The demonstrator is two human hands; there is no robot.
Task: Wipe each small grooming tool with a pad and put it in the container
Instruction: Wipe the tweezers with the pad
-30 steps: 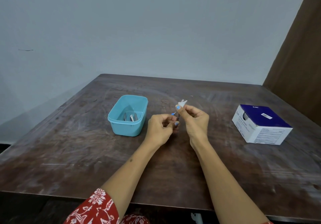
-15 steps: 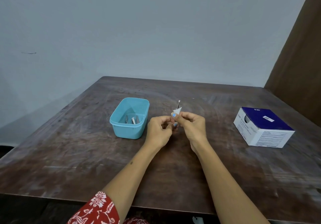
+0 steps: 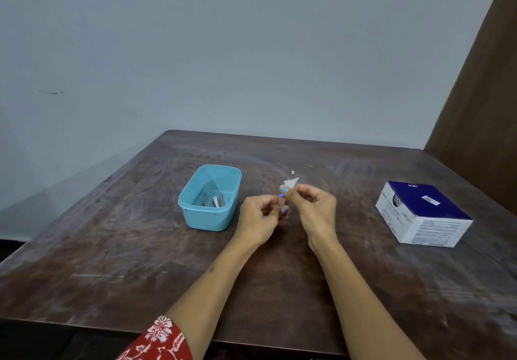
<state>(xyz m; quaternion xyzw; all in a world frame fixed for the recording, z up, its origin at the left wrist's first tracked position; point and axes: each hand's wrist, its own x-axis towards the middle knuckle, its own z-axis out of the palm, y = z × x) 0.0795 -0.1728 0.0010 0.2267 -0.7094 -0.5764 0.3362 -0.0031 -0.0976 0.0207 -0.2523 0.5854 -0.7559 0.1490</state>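
Above the middle of the table my two hands meet. My right hand (image 3: 314, 206) pinches a small white pad (image 3: 291, 183), which is folded around a thin metal grooming tool; only the tool's tip (image 3: 293, 172) pokes out above the pad. My left hand (image 3: 261, 217) is closed just below it and seems to hold the tool's lower end, which is hidden by the fingers. To the left stands a light blue container (image 3: 208, 218) with a few metal tools (image 3: 214, 200) lying in it.
A white and dark blue cardboard box (image 3: 422, 215) lies at the right of the dark wooden table (image 3: 112, 248). A pale wall stands behind, and a brown panel rises at the far right.
The pad has slid up along the tool, so less of the metal tip shows than half a second ago. Both hands stay in the same spot.
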